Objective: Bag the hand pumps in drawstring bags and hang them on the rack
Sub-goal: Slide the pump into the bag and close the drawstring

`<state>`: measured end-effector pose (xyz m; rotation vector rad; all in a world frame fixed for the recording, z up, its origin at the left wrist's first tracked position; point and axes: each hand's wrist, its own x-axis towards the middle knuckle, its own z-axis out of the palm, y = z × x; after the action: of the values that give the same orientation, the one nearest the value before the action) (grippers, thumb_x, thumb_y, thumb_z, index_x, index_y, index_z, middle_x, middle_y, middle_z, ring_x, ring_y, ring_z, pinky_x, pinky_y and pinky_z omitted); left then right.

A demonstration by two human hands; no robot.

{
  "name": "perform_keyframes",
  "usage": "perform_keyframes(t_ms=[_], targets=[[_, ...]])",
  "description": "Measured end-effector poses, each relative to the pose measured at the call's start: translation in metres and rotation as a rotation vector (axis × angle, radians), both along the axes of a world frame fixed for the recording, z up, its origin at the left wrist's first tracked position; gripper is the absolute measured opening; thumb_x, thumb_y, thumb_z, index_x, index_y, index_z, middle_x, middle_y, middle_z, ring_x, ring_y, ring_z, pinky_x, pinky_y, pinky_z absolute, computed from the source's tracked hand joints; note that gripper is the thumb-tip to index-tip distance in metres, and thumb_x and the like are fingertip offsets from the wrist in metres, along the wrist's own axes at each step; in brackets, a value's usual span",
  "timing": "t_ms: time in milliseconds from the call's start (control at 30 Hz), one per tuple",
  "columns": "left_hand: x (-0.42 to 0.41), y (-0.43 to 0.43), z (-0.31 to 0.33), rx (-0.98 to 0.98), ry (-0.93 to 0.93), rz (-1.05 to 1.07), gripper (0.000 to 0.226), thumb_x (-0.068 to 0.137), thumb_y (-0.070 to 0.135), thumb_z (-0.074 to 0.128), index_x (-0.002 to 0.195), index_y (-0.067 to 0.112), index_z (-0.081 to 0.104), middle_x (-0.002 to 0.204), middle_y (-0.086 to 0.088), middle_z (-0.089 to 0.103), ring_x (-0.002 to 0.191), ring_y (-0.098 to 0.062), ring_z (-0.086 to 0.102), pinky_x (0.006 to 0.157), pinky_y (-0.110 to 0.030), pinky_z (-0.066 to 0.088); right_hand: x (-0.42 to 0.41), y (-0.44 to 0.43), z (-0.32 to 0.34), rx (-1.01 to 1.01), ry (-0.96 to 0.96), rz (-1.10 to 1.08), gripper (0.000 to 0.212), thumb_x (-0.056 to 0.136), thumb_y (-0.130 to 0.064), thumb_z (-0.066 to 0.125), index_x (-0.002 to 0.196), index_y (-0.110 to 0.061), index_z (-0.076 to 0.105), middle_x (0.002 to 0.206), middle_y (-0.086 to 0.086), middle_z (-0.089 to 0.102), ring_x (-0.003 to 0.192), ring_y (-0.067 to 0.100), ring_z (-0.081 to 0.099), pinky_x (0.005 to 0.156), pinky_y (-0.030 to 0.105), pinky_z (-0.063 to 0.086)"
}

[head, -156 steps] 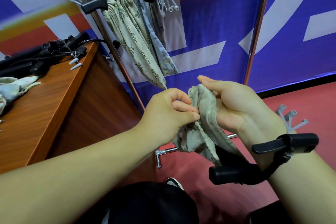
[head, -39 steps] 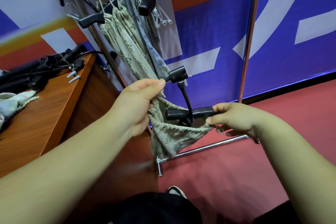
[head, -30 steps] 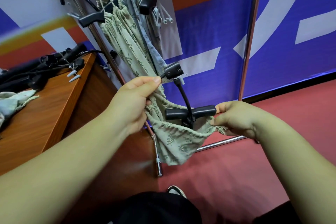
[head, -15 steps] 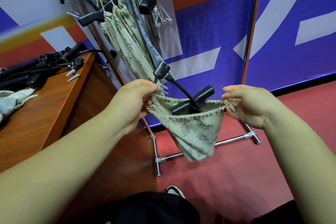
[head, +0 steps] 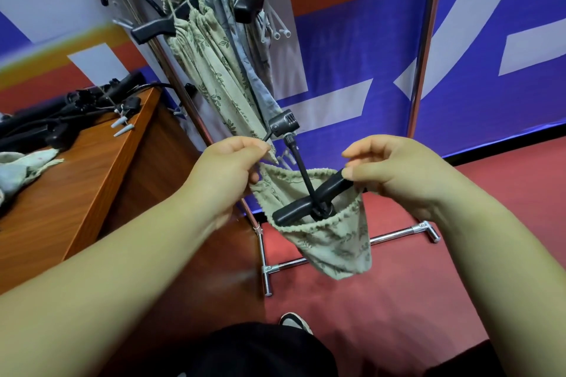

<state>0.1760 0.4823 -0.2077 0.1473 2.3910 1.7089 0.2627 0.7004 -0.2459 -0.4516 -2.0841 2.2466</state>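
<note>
Your left hand [head: 226, 168] and right hand [head: 395, 168] each pinch the rim of the drawstring bag [head: 337, 239], open between them; the hand pump [head: 306, 202] sits inside, handle crosswise, nearest your right hand, hose rising.

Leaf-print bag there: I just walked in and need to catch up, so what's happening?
A person holds the leaf-print drawstring bag open, the left hand and right hand each pinching its rim. A black hand pump sits inside, its T-handle and hose sticking out. The bag is not yet drawn shut or hung; other bagged pumps hang on the rack behind.
</note>
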Motion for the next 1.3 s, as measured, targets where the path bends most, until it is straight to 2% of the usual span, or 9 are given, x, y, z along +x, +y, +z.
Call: perform_keyframes(t_ms=[67,167,233,467,733,933,1033,1200,1300], targets=[[0.004,0.002,-0.002,0.031,0.015,-0.055,0.009,0.092,0.018,0.069,0.101,0.016,0.069,0.065,0.0,0.057,0.053,-0.009,0.05,0.045,-0.014,0.038,-0.002,-0.008,-0.003,0.036,-0.024,-0.016,0.024,0.075,0.004,0.08,0.093,-0.009,0.071,0.075,0.008,0.065,0.062,0.017,0.059,0.059,0.024,0.047],[0.011,0.006,-0.008,0.005,0.002,-0.025,0.066,0.074,0.022,0.086,0.129,0.019,0.049,0.08,-0.002,0.066,0.058,-0.006,0.06,0.054,-0.018,0.044,-0.006,-0.021,-0.008,0.06,-0.066,-0.043,0.024,0.073,0.006,0.082,0.087,-0.008,0.069,0.062,0.003,0.058,0.044,0.01,0.051,0.042,0.016,0.039],[0.015,0.008,-0.011,-0.048,0.039,0.033,0.078,0.071,0.018,0.089,0.13,0.021,0.038,0.082,0.0,0.066,0.061,-0.006,0.061,0.057,-0.021,0.049,-0.007,-0.029,-0.01,0.041,-0.077,-0.062,0.023,0.074,0.009,0.079,0.082,-0.008,0.066,0.055,0.002,0.055,0.04,0.011,0.048,0.038,0.016,0.035],[0.015,0.008,-0.016,-0.177,0.123,-0.218,0.021,0.082,-0.001,0.076,0.085,0.018,0.067,0.07,-0.002,0.06,0.063,-0.014,0.051,0.068,-0.029,0.042,-0.008,-0.037,-0.004,-0.236,-0.12,-0.011,0.019,0.088,0.011,0.053,0.09,-0.006,0.062,0.066,0.011,0.06,0.055,0.021,0.061,0.062,0.029,0.048],[0.023,0.008,-0.02,-0.357,0.059,-0.395,0.016,0.077,0.015,0.085,0.089,0.023,0.079,0.064,0.015,0.06,0.06,-0.001,0.052,0.066,-0.017,0.043,-0.002,-0.032,0.01,-0.408,-0.017,0.097,0.027,0.09,0.014,0.046,0.092,-0.008,0.063,0.077,0.009,0.057,0.079,0.031,0.073,0.076,0.034,0.06],[0.032,0.011,-0.023,-0.468,0.174,-0.445,0.025,0.069,0.032,0.092,0.068,0.045,0.07,0.084,0.007,0.063,0.079,-0.005,0.06,0.077,-0.022,0.047,0.004,-0.031,0.021,-0.54,0.061,0.144,0.034,0.089,0.019,0.043,0.093,-0.008,0.064,0.09,0.014,0.066,0.088,0.034,0.075,0.072,0.031,0.063],[0.028,0.012,-0.026,-0.516,0.19,-0.475,0.02,0.072,0.03,0.09,0.069,0.039,0.073,0.087,-0.008,0.068,0.079,-0.014,0.062,0.077,-0.029,0.047,0.006,-0.028,0.025,-0.504,0.094,0.156,0.038,0.087,0.023,0.043,0.093,-0.008,0.065,0.097,0.015,0.072,0.09,0.032,0.076,0.065,0.026,0.061],[0.021,0.008,-0.014,-0.446,0.065,-0.457,0.015,0.073,0.021,0.09,0.081,0.013,0.081,0.06,0.01,0.061,0.056,-0.002,0.051,0.059,-0.018,0.041,0.012,-0.019,0.032,-0.478,0.137,0.108,0.035,0.088,0.021,0.047,0.096,-0.008,0.065,0.096,0.014,0.075,0.095,0.034,0.075,0.072,0.028,0.062],[0.021,0.009,-0.011,-0.272,0.023,-0.397,0.023,0.067,0.023,0.093,0.088,0.023,0.083,0.077,0.001,0.065,0.072,-0.009,0.052,0.073,-0.025,0.04,0.013,-0.021,0.033,-0.501,0.113,0.132,0.036,0.088,0.02,0.044,0.095,-0.007,0.067,0.1,0.018,0.073,0.091,0.031,0.076,0.07,0.029,0.062]])
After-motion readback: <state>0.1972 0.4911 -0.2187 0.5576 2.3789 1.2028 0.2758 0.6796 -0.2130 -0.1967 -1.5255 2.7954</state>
